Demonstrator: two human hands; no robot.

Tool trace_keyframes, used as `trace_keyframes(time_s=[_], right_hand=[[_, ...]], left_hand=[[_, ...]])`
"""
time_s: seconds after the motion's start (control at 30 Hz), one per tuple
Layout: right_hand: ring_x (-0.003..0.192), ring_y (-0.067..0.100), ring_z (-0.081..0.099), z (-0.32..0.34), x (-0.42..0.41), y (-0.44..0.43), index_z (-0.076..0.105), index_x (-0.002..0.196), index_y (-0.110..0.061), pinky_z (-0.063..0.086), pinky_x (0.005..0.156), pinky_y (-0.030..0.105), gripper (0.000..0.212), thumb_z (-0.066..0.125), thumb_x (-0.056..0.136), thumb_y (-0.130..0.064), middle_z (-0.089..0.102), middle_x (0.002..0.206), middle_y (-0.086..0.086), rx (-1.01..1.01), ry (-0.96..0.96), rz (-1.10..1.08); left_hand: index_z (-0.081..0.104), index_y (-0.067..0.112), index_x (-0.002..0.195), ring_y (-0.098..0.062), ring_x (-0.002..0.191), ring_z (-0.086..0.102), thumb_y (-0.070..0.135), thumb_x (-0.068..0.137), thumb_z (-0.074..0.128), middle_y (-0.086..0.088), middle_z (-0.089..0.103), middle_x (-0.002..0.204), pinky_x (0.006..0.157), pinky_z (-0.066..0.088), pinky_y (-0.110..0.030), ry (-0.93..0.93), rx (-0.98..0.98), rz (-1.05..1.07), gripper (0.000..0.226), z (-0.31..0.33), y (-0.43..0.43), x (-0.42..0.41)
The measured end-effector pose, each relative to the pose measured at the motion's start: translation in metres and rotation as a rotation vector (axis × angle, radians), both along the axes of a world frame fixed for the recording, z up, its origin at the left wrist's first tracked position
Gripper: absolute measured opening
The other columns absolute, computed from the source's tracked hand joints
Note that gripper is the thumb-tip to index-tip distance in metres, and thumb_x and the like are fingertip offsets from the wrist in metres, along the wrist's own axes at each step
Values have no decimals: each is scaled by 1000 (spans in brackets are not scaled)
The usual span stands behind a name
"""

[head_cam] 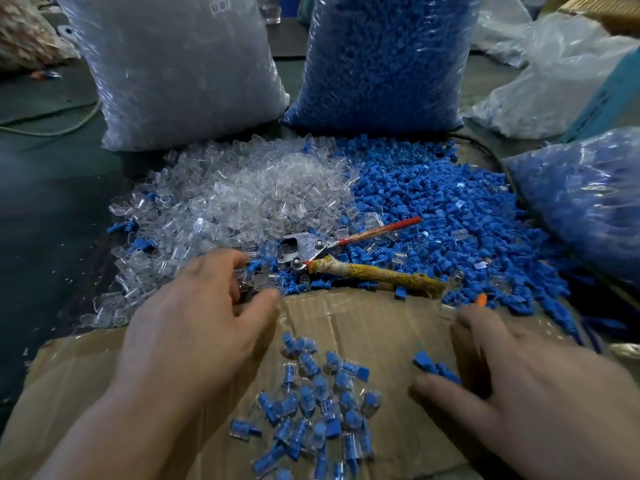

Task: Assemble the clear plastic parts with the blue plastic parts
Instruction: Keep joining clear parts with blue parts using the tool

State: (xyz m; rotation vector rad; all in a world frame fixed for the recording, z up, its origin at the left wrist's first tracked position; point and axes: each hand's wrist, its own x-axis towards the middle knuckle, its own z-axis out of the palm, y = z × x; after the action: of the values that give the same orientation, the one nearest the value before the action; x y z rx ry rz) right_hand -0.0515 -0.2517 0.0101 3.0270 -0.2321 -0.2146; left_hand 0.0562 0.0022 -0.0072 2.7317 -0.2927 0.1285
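- Head view: the person's left grip [194,327] is reaching past the far edge of the flattened brown cardboard sheet [363,323], its fingers curling over the near fringe of the heap of loose clear plastic parts [249,195]. I cannot tell whether one is already pinched.
- The right grip [540,386], blurred, is lying over the sheet's right side. It is mostly closed, and the thumb seems to be pinching a single blue ribbed plastic part [434,367].
- That part's long axis is running roughly along the sheet's near edge, with its flat head pointing toward the left edge and its shank going into the hand.
- The heap of loose blue plastic parts [450,216] is spreading beyond the far right corner, and the finished clear-and-blue pieces [311,403] are clustering near the middle of the near edge.
- Risks, as I judge them: the left fingers may be raking up several clear parts, or snagging the metal crimping tool with red and yellow handles [311,251] lying just beside them. The lightly pinched blue part may be slipping or meeting its shell crooked, and a sweeping wrist could scatter the finished pieces.
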Motion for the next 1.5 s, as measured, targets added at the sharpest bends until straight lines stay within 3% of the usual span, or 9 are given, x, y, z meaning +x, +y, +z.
trace_keyframes(time_s=[0.13,0.3,0.53,0.67,0.8,1.0,1.3,1.4,1.5], right_hand=[[66,6,52,-3,25,6,24,102,-41,27,45,26,73,-14,62,-89,55,87,-16,-30,-151,66],[43,16,45,-11,47,10,49,79,-28,15,38,25,48,24,90,-67,46,61,-7,26,-287,158],[45,14,28,-19,67,18,53,75,-23,15,36,22,27,80,78,-24,49,65,-6,14,-346,392],[54,11,33,-23,68,23,53,84,-26,26,42,24,21,75,84,-26,44,74,-10,117,-328,375],[77,11,44,-26,56,14,59,96,-32,46,63,23,11,67,88,-30,51,91,-12,138,-273,429],[82,11,44,-23,53,13,63,99,-27,39,65,19,19,67,82,-18,51,92,-10,142,-260,423],[85,13,45,-13,79,48,58,105,-18,41,68,21,21,64,87,-12,50,97,-4,265,-267,528],[80,3,47,-8,83,46,58,102,-26,34,63,11,17,61,91,-13,51,98,-14,442,-303,430],[84,-3,56,-1,83,36,56,89,-38,46,63,13,16,66,88,-26,57,95,-21,849,-302,132]], left_hand=[[41,36,144,-3,81,48,80,76,26,15,57,107,65,49,-22,1,232,1,82,2,-8,2],[53,39,131,0,76,51,72,81,39,21,49,94,59,41,-20,-8,160,-30,61,2,-10,0],[61,43,105,5,72,51,59,87,51,25,56,88,56,31,-13,-34,86,-80,26,-3,-11,1],[63,42,98,12,69,46,53,86,53,24,58,84,57,24,-7,-31,45,-96,19,-1,-12,-1],[65,40,105,3,78,56,41,89,65,23,62,92,63,39,-15,-35,-26,-93,16,-3,-9,1],[66,37,94,7,70,59,40,88,59,25,63,78,64,55,-27,-42,-197,-81,10,-3,-9,0],[56,44,89,4,76,62,43,83,57,29,63,89,48,48,-25,31,-421,-63,6,0,-9,-4],[61,42,87,-13,63,66,36,83,63,16,70,76,46,57,-36,75,-547,-3,8,1,-8,-4],[64,38,81,-12,58,69,22,86,67,7,73,71,45,56,-25,133,-673,10,17,-2,-8,-1]])
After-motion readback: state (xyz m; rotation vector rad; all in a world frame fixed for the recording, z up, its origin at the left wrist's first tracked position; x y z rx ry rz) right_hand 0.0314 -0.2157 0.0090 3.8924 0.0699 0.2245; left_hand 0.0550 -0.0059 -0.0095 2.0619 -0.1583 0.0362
